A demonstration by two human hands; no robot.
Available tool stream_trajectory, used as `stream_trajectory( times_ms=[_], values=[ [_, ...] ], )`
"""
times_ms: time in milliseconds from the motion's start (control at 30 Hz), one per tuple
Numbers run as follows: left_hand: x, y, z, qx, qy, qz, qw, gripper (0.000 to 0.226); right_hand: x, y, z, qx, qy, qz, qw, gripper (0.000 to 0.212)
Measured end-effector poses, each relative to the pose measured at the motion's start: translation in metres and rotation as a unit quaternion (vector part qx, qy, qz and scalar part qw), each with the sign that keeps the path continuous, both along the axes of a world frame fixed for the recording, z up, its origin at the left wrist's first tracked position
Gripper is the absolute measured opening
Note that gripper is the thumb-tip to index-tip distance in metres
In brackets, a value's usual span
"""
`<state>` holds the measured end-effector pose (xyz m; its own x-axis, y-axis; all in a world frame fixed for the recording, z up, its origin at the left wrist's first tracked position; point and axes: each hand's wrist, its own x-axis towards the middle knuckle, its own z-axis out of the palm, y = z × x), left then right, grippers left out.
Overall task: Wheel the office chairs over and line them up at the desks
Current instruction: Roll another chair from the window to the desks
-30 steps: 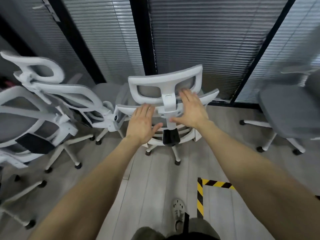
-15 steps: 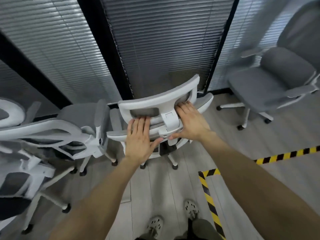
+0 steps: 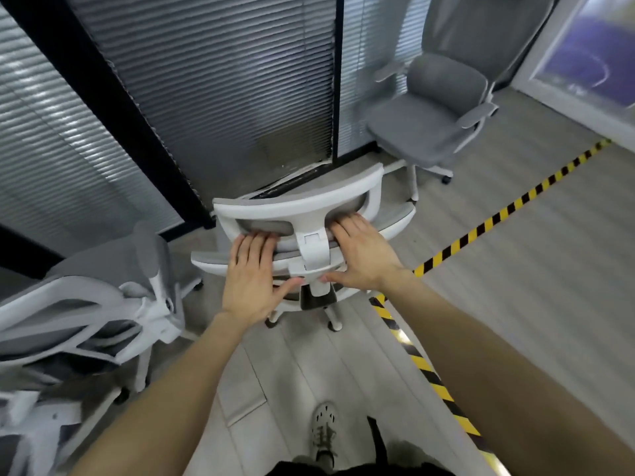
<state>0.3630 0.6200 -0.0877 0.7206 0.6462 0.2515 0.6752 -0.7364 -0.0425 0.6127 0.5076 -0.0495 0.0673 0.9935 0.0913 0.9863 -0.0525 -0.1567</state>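
A white-framed office chair with grey mesh (image 3: 299, 201) stands right in front of me, its back and headrest turned toward me. My left hand (image 3: 252, 280) lies flat on the left of the backrest top, its fingertips reaching the headrest's lower edge. My right hand (image 3: 364, 255) lies flat on the right side, thumb spread toward the centre bracket. The fingers of both hands are straight and press on the chair. Its seat is hidden behind the back; two casters show below.
Two more white mesh chairs (image 3: 86, 304) crowd the left side, close to my left arm. A grey padded chair (image 3: 429, 121) stands at the back right. A glass wall with blinds (image 3: 223, 97) rises just beyond the chair. Yellow-black floor tape (image 3: 508, 207) runs across the right.
The chair and my view have swung to the right along the glass wall. Both hands stay pressed on the backrest. The grey padded chair has come further into view.
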Motion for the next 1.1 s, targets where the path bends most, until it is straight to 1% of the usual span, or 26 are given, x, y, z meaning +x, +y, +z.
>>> stream_trajectory(
  times_ms=[133,300,600,800,967,1100],
  values=[
    [0.024,-0.015,0.005,-0.005,0.010,-0.061,0.998,0.101,0.011,-0.047,-0.001,0.007,0.008,-0.053,0.999,0.114],
    [0.071,-0.058,0.006,-0.002,0.006,-0.128,0.992,0.100,0.036,-0.120,-0.005,0.017,0.017,-0.121,0.992,0.115],
    [0.186,-0.191,0.004,-0.017,-0.008,-0.253,0.967,0.102,0.101,-0.298,-0.015,0.038,0.005,-0.244,0.969,0.115],
    [0.266,-0.300,0.004,-0.038,-0.043,-0.342,0.938,0.101,0.135,-0.431,-0.023,0.045,-0.016,-0.338,0.940,0.118],
    [0.331,-0.389,0.005,-0.041,-0.078,-0.418,0.904,0.096,0.155,-0.534,-0.032,0.014,-0.037,-0.424,0.905,0.119],
    [0.384,-0.459,0.014,-0.040,-0.051,-0.463,0.884,0.099,0.175,-0.610,-0.032,0.001,-0.020,-0.480,0.877,0.119]
  ],
)
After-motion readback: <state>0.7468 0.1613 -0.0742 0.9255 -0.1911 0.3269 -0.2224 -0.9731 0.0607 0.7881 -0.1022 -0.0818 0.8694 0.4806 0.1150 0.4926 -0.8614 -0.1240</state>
